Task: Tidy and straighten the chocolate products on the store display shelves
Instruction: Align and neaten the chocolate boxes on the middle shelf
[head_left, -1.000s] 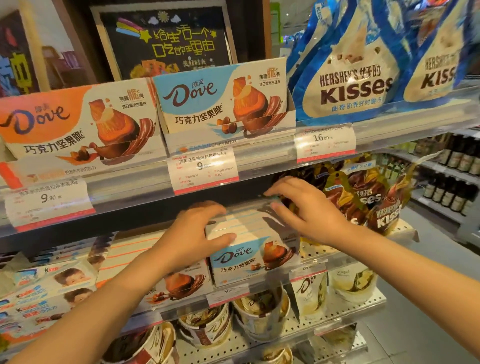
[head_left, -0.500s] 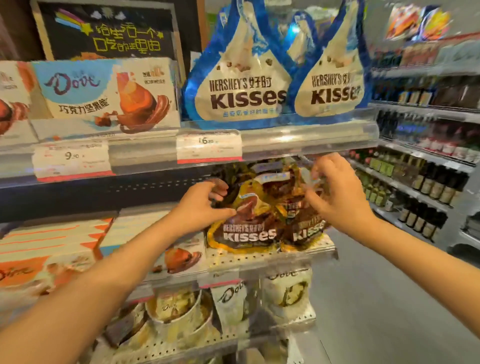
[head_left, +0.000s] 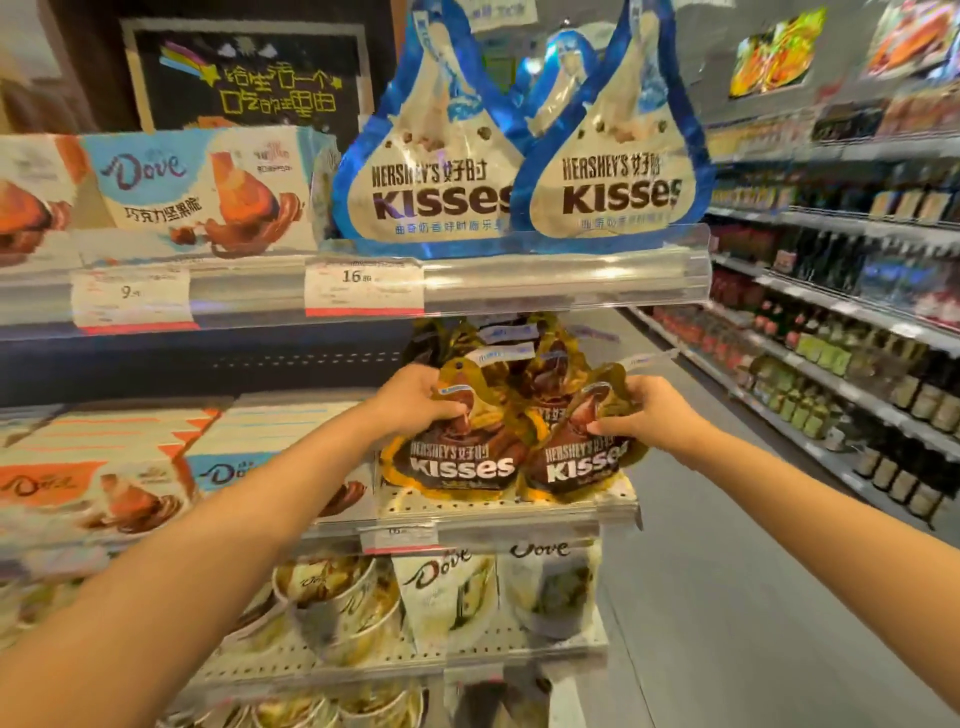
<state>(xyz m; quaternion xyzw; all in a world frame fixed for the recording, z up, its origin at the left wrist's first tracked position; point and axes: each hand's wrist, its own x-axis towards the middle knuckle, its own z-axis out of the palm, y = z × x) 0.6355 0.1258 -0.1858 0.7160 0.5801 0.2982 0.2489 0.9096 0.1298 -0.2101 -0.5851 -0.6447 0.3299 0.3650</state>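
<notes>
While the left hand (head_left: 415, 400) grips one brown Kisses bag (head_left: 457, 457) below the price rail (head_left: 566, 283), the right hand (head_left: 649, 415) pinches its neighbour (head_left: 582, 460).

Upper shelf rail (head_left: 566, 280) overhangs brown Kisses bags (head_left: 462, 462).

Blurred price tags (head_left: 363, 288), illegible
</notes>
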